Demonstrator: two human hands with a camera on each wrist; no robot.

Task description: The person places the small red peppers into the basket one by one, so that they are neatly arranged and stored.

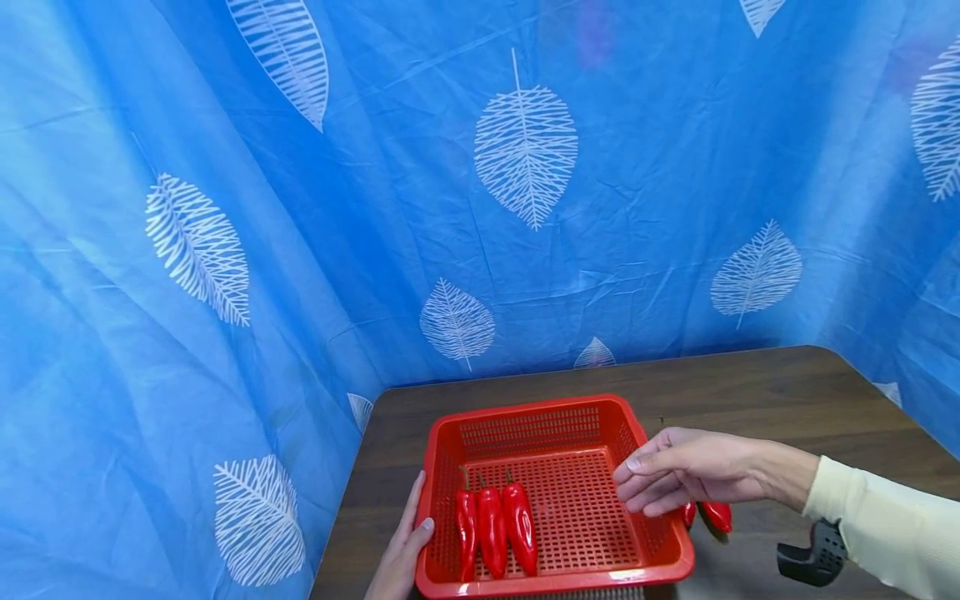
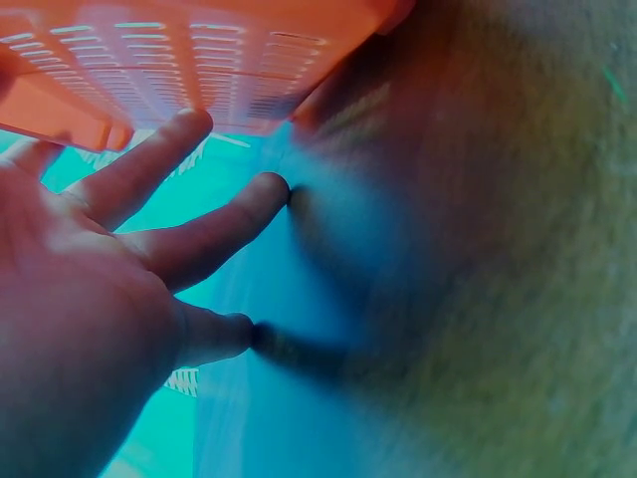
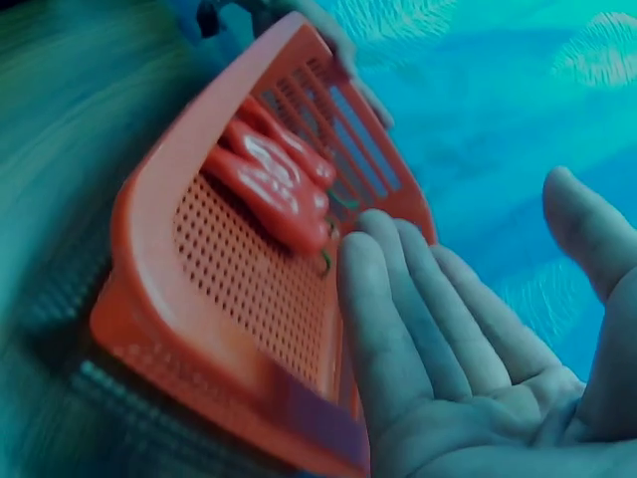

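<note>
Three glossy red chili peppers [image 1: 491, 529] with green stems lie side by side in the left part of a red perforated plastic basket [image 1: 577, 500]. My left hand [image 1: 405, 542] rests against the basket's left side, thumb at the rim. In the left wrist view the fingers of that hand [image 2: 129, 239] are spread and fairly straight, some touching the wall. Above the basket's right rim hovers my right hand [image 1: 686, 471], fingers extended and thumb apart, holding nothing. The right wrist view shows its bare palm [image 3: 498, 398] beside the basket.
More red peppers [image 1: 716, 517] lie on the brown wooden table [image 1: 735, 392] right of the basket, partly hidden by the right hand and rim. A blue curtain [image 1: 637, 208] with white leaf prints hangs behind and along the left. A black device [image 1: 813, 554] sits at the right wrist.
</note>
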